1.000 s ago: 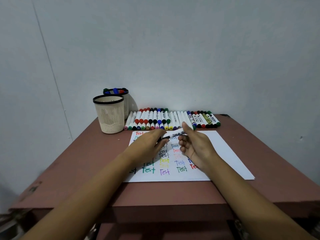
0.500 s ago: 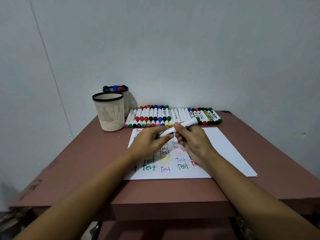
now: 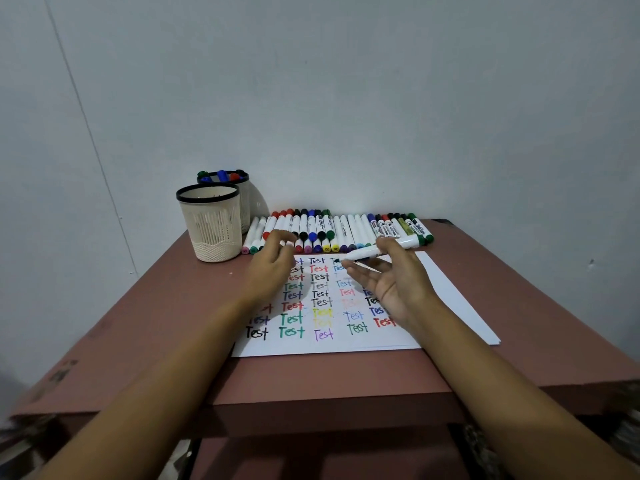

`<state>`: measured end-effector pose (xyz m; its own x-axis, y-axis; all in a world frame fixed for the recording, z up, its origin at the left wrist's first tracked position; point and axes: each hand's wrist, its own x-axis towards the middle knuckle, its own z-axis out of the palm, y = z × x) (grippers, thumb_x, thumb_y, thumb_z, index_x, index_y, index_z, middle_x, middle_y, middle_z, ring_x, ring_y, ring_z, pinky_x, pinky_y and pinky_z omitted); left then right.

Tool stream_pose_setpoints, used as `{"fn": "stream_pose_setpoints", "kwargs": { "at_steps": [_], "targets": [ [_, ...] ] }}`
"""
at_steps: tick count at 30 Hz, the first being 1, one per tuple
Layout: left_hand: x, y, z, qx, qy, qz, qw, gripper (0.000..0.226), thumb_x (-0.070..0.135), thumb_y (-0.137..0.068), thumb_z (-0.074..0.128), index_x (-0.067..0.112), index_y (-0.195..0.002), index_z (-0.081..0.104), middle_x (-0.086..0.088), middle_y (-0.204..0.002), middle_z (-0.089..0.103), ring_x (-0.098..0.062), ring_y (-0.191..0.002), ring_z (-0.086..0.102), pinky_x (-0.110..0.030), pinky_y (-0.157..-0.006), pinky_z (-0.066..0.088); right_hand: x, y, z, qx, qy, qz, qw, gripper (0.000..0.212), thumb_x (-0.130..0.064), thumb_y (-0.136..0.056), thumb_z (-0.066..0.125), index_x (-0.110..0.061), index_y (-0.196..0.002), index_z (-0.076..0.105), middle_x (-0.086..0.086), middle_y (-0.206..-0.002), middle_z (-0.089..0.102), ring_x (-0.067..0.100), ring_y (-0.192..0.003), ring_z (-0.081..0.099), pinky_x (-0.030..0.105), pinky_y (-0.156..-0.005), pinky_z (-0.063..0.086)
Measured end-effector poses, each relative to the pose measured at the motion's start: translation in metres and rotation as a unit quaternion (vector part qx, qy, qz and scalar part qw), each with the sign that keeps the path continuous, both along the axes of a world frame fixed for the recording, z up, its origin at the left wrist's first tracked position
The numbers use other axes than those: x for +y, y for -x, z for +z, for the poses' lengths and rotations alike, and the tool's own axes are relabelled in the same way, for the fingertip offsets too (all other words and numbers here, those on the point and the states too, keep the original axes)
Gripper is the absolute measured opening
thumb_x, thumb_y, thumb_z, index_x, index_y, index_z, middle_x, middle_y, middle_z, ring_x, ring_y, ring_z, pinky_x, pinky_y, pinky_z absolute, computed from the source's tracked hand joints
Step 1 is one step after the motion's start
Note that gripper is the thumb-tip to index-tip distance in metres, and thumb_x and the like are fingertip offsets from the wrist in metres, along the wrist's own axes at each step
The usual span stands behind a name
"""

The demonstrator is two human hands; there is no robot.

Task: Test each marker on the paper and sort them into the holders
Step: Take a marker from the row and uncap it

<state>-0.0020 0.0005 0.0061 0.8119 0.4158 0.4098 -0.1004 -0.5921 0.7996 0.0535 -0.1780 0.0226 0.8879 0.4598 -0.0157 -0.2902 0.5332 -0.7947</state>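
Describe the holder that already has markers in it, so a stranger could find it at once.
At the far left of the brown table, beside the marker row, stand two cream holders with black rims. Take the rear holder, partly hidden behind the front holder. Only it shows blue, red and green marker caps poking above its rim.

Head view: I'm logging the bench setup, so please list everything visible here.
table: one, reddish-brown, against the wall
paper: at least one sheet, white with coloured "Test" words, table centre
front holder: one, cream with black rim, back left
rear holder: one, pale, behind it, holding capped markers
marker row: many, mixed colours, along the wall
held marker: one, white, uncapped, above the paper
left hand: blurred, over the paper's far edge
right hand: pinches the held marker
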Motion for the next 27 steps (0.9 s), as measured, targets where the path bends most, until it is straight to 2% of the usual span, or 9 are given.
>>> {"fn": "stream_pose_setpoints", "kwargs": {
  "at_steps": [4,7,9,12,14,16,19,23,27],
  "targets": [
    [0.003,0.001,-0.003,0.028,0.008,0.003,1.0,0.022,0.005,-0.095,0.029,0.018,-0.108,0.042,-0.012,-0.082,0.049,-0.018,-0.072,0.043,-0.031,-0.066,0.032,-0.006,0.003,0.002,-0.056,0.098,-0.049,0.992,0.019,-0.012,-0.087,0.065,-0.013,-0.075,0.051,0.007,-0.068,0.053,0.016,-0.054,0.052,0.021,-0.046,0.046],
    [0.003,0.001,-0.002,0.045,-0.01,0.012,0.999,0.022,0.004,-0.095,0.028,0.019,-0.106,0.04,-0.014,-0.085,0.048,-0.02,-0.075,0.043,-0.03,-0.061,0.03,-0.011,0.008,0.003,-0.09,0.17,-0.102,0.976,0.022,-0.017,-0.083,0.072,-0.013,-0.072,0.053,0.001,-0.053,0.049,0.011,-0.046,0.042,0.022,-0.047,0.037],
    [0.004,0.0,-0.001,0.063,-0.017,0.016,0.998,0.025,0.004,-0.095,0.03,0.018,-0.111,0.041,-0.013,-0.087,0.049,-0.019,-0.071,0.043,-0.026,-0.056,0.03,-0.018,0.012,-0.002,-0.109,0.228,-0.12,0.96,0.025,-0.02,-0.083,0.072,-0.014,-0.07,0.052,0.0,-0.049,0.049,0.01,-0.045,0.041,0.024,-0.051,0.038],
    [0.005,-0.001,-0.001,0.087,-0.04,0.019,0.995,0.029,0.006,-0.095,0.034,0.016,-0.121,0.041,-0.01,-0.086,0.051,-0.011,-0.062,0.04,-0.022,-0.053,0.029,-0.031,0.02,-0.01,-0.15,0.286,-0.137,0.936,0.03,-0.01,-0.083,0.067,-0.014,-0.062,0.046,0.009,-0.055,0.049,0.015,-0.045,0.043,0.029,-0.057,0.041],
    [0.007,-0.001,-0.002,0.095,-0.063,0.019,0.993,0.026,0.009,-0.096,0.037,0.017,-0.12,0.041,-0.004,-0.082,0.052,-0.008,-0.062,0.042,-0.018,-0.048,0.029,-0.038,0.026,-0.013,-0.185,0.321,-0.155,0.916,0.028,-0.003,-0.08,0.06,-0.013,-0.059,0.045,0.006,-0.053,0.048,0.011,-0.04,0.045,0.025,-0.052,0.044],
    [0.008,-0.001,-0.003,0.09,-0.075,0.014,0.993,0.028,0.009,-0.095,0.041,0.015,-0.122,0.043,-0.005,-0.092,0.057,-0.01,-0.071,0.049,-0.018,-0.054,0.034,-0.04,0.031,-0.016,-0.212,0.349,-0.166,0.898,0.028,0.0,-0.079,0.057,-0.012,-0.058,0.044,-0.002,-0.046,0.043,0.005,-0.033,0.041,0.022,-0.044,0.043],
    [0.007,0.0,-0.003,0.092,-0.105,0.019,0.99,0.033,0.009,-0.092,0.049,0.012,-0.125,0.049,-0.007,-0.115,0.058,-0.011,-0.092,0.049,-0.021,-0.07,0.034,-0.042,0.033,-0.019,-0.214,0.36,-0.174,0.891,0.03,-0.002,-0.078,0.058,-0.015,-0.055,0.045,-0.007,-0.039,0.041,0.005,-0.03,0.039,0.021,-0.045,0.035],
    [0.008,0.002,-0.003,0.102,-0.116,0.023,0.988,0.037,0.012,-0.09,0.057,0.012,-0.126,0.051,-0.006,-0.122,0.058,-0.009,-0.094,0.046,-0.017,-0.077,0.034,-0.04,0.037,-0.017,-0.219,0.376,-0.16,0.886,0.022,-0.004,-0.079,0.058,-0.01,-0.06,0.05,-0.001,-0.045,0.048,0.005,-0.029,0.047,0.017,-0.039,0.033],
    [0.009,0.001,-0.003,0.107,-0.132,0.034,0.985,0.037,0.016,-0.088,0.06,0.011,-0.124,0.053,-0.005,-0.123,0.058,-0.008,-0.095,0.045,-0.015,-0.075,0.032,-0.039,0.037,-0.02,-0.228,0.398,-0.155,0.875,0.021,-0.008,-0.077,0.06,-0.013,-0.059,0.053,0.002,-0.046,0.054,0.01,-0.035,0.05,0.023,-0.046,0.038]
  ]
}}
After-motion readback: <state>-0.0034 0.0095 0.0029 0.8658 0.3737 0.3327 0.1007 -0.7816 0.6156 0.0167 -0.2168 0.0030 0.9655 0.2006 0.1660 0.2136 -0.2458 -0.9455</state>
